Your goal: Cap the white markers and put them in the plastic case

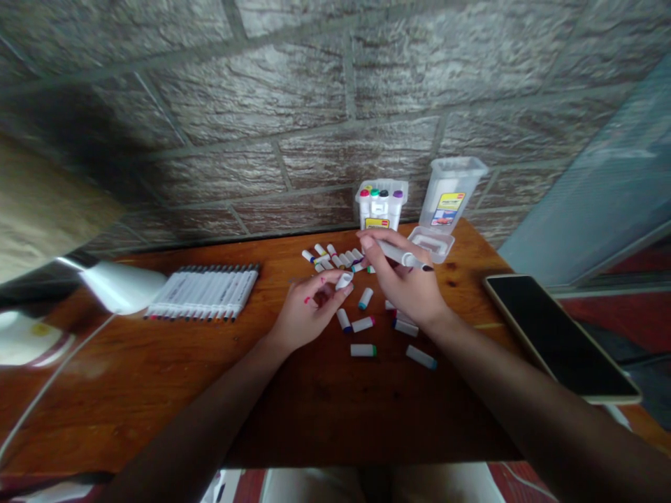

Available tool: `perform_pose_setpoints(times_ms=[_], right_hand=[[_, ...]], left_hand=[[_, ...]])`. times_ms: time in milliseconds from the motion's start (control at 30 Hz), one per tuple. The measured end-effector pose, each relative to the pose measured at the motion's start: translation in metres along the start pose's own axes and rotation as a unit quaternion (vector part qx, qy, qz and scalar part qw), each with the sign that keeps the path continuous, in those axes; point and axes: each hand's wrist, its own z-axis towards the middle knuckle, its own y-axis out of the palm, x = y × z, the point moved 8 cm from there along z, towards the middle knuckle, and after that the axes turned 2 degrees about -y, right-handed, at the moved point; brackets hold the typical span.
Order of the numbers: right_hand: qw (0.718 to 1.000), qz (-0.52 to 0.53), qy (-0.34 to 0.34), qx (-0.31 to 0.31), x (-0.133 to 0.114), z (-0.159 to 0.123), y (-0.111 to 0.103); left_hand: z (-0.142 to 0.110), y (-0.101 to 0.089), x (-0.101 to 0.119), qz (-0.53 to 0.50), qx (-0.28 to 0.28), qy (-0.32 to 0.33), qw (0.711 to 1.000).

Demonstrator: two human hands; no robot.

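Note:
My left hand pinches a small white marker cap between thumb and fingers, with its hollow end showing. Across from it, my right hand grips a white marker, whose dark nib points down and to the right over the back of the hand. Loose caps with coloured ends lie around both hands, among them a green-ended cap and a blue-ended cap. Behind my right hand stands a clear case holding several markers with red, green, black and purple ends.
A row of white markers lies on the wooden table at left, near a white lamp. A phone rests at right. An upright clear plastic cover stands by the stone wall.

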Motion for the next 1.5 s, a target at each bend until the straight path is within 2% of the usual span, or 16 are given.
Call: perform_pose_setpoints(times_ms=[100, 233, 333, 500, 567, 767, 867, 933, 1233, 1400, 1500], right_hand=[[0.999, 0.038, 0.012, -0.010, 0.003, -0.002, 0.005], [0.997, 0.062, -0.014, -0.032, -0.006, -0.006, 0.011], [0.997, 0.050, -0.033, -0.044, -0.012, -0.006, 0.012], [0.993, 0.023, -0.050, -0.107, -0.014, -0.006, 0.023], [0.992, 0.014, -0.052, -0.115, -0.013, -0.005, 0.024], [1.000, -0.026, -0.013, 0.004, 0.003, 0.003, 0.001], [0.999, 0.022, 0.041, 0.024, 0.018, 0.004, -0.001], [0.997, 0.052, 0.052, 0.026, 0.019, 0.002, 0.001], [0.998, 0.041, -0.007, -0.037, -0.004, -0.003, 0.010], [0.991, -0.001, -0.058, -0.120, -0.011, -0.005, 0.024], [0.992, -0.015, -0.073, -0.099, -0.013, -0.004, 0.019]], left_hand=[[0.000, 0.000, 0.000, -0.005, 0.000, -0.001, 1.000], [0.002, -0.004, 0.000, 0.000, 0.012, 0.002, 1.000], [0.002, -0.005, 0.001, -0.004, 0.012, -0.001, 1.000], [0.003, -0.005, 0.007, 0.013, 0.009, 0.017, 1.000], [0.003, -0.005, 0.008, 0.023, 0.006, 0.021, 0.999], [0.003, -0.002, 0.002, -0.028, -0.010, -0.012, 0.999], [0.002, 0.002, -0.001, -0.033, -0.018, -0.022, 0.999], [0.002, 0.002, -0.002, -0.036, -0.020, -0.025, 0.999], [0.004, -0.002, -0.004, -0.039, -0.004, -0.026, 0.999], [0.004, -0.003, 0.002, -0.007, -0.004, -0.004, 1.000], [0.004, -0.004, 0.002, -0.011, -0.004, -0.007, 1.000]])
